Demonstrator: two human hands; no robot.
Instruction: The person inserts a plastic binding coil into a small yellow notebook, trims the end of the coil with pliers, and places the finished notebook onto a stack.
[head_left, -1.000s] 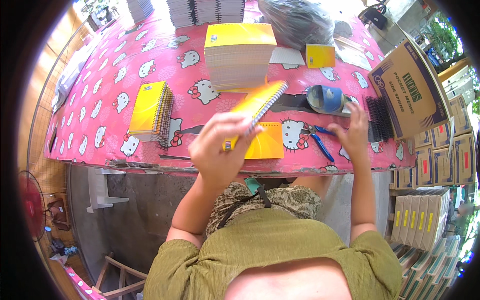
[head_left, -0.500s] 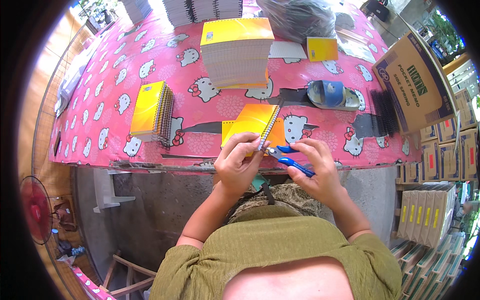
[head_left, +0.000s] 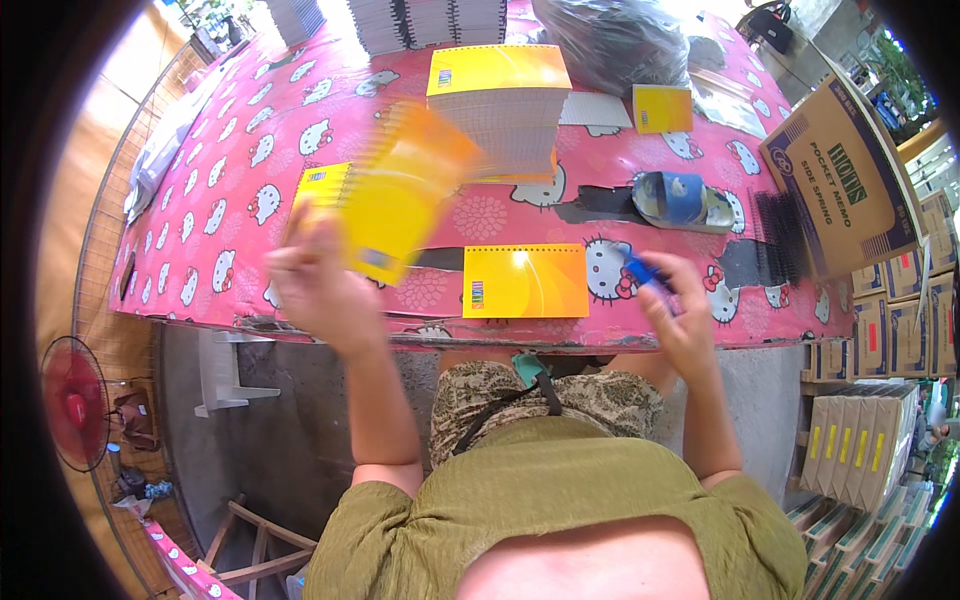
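Note:
My left hand (head_left: 325, 275), smeared by motion, grips a yellow-orange spiral notebook (head_left: 405, 195) by its lower left edge. The notebook is tilted above the table, partly in front of a stack of bound yellow notebooks (head_left: 325, 180). Closed around blue-handled pliers (head_left: 645, 268), my right hand (head_left: 680, 310) is just above the table's near edge, at the right. Between my hands lies a flat yellow notebook (head_left: 525, 282) with a row of punched holes along its far edge and no coil in it. Farther back stands a tall stack of yellow-covered pads (head_left: 500, 110).
A blue slipper (head_left: 680, 200) and black wire coils (head_left: 778, 235) lie at the right, beside an upright cardboard box (head_left: 845, 180). Farther back are a small yellow notebook (head_left: 662, 108), a grey plastic bag (head_left: 620, 40) and white spiral-bound stacks (head_left: 430, 22). The pink tablecloth (head_left: 225, 215) has torn patches.
My left hand has carried the coiled notebook left and up, away from the pliers, uncovering the flat notebook. My right hand has moved right with the pliers.

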